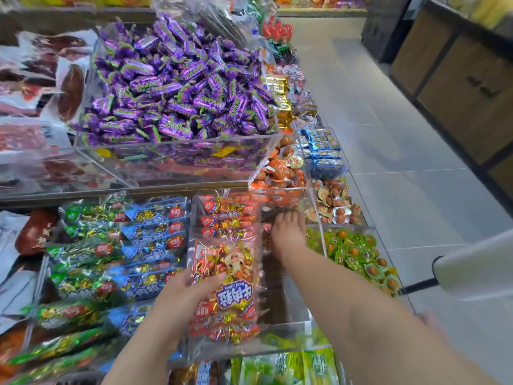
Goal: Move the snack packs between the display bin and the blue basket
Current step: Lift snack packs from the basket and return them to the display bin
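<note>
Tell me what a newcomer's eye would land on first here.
The heap of purple candies in the clear upper bin, centre-left, dominates. Below it, the left hand grips a red snack pack over the display bin. The right hand reaches deeper in beside the stacked red packs, fingers extended.

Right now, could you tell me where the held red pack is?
Head view, low centre: the red snack pack is gripped by the left hand at the display bin, beside blue packs.
</note>
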`<state>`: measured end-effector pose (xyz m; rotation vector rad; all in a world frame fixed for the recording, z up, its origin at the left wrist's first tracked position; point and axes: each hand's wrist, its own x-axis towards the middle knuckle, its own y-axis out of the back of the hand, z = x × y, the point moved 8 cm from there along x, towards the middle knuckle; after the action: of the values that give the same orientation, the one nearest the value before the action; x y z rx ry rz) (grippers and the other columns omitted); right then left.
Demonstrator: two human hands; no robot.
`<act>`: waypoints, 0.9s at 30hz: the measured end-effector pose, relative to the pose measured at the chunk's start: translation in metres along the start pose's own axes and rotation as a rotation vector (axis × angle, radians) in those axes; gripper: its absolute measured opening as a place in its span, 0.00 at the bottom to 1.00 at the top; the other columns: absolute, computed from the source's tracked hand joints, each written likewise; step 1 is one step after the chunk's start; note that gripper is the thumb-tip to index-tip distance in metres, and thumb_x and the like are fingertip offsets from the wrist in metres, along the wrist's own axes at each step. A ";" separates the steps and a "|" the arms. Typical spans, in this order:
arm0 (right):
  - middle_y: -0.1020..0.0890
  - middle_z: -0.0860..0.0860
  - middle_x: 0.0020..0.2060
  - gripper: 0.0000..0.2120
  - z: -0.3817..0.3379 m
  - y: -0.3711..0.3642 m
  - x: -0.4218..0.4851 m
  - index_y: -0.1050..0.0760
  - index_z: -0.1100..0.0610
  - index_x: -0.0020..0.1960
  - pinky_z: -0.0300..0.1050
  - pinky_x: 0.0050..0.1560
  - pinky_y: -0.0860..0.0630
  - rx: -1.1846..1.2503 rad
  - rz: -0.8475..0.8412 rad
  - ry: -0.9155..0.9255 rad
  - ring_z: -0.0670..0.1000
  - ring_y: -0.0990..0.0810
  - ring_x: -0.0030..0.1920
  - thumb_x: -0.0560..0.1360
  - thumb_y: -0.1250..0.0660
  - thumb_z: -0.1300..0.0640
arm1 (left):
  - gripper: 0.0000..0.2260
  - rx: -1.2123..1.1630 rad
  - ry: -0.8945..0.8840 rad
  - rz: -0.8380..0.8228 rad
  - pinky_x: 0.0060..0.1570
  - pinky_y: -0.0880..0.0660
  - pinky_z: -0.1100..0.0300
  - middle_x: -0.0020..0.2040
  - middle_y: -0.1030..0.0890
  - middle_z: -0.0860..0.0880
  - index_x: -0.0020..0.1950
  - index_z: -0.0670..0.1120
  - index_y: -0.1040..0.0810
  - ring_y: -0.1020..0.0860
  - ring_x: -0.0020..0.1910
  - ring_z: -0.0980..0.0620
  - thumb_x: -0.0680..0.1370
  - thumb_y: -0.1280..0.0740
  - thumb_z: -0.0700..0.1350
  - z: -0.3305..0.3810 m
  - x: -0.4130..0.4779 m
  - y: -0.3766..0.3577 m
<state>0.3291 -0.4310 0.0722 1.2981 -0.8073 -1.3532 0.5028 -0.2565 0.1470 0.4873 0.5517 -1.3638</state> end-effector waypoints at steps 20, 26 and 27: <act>0.19 0.60 0.52 0.19 -0.003 -0.071 -0.006 0.26 0.66 0.59 0.54 0.59 0.24 1.836 -0.274 -0.669 0.61 0.21 0.55 0.72 0.28 0.58 | 0.42 -0.090 0.029 0.000 0.64 0.32 0.36 0.57 0.18 0.45 0.60 0.48 0.23 0.23 0.60 0.39 0.50 0.20 0.62 0.004 -0.002 -0.007; 0.19 0.60 0.50 0.10 0.002 -0.065 -0.007 0.25 0.63 0.50 0.52 0.54 0.22 1.840 -0.380 -0.679 0.59 0.19 0.51 0.75 0.32 0.57 | 0.33 -0.114 0.014 -0.032 0.63 0.32 0.36 0.53 0.16 0.46 0.57 0.48 0.21 0.22 0.58 0.38 0.55 0.22 0.59 0.003 -0.002 -0.007; 0.19 0.58 0.45 0.09 0.007 -0.061 -0.013 0.25 0.63 0.50 0.48 0.48 0.21 1.811 -0.338 -0.696 0.56 0.20 0.46 0.76 0.34 0.56 | 0.32 -0.118 0.008 -0.037 0.63 0.32 0.36 0.53 0.16 0.46 0.57 0.48 0.20 0.22 0.58 0.39 0.55 0.23 0.59 0.003 -0.002 -0.007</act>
<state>0.3073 -0.4061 0.0193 2.3019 -2.7510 -1.1405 0.4961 -0.2577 0.1506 0.3878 0.6468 -1.3567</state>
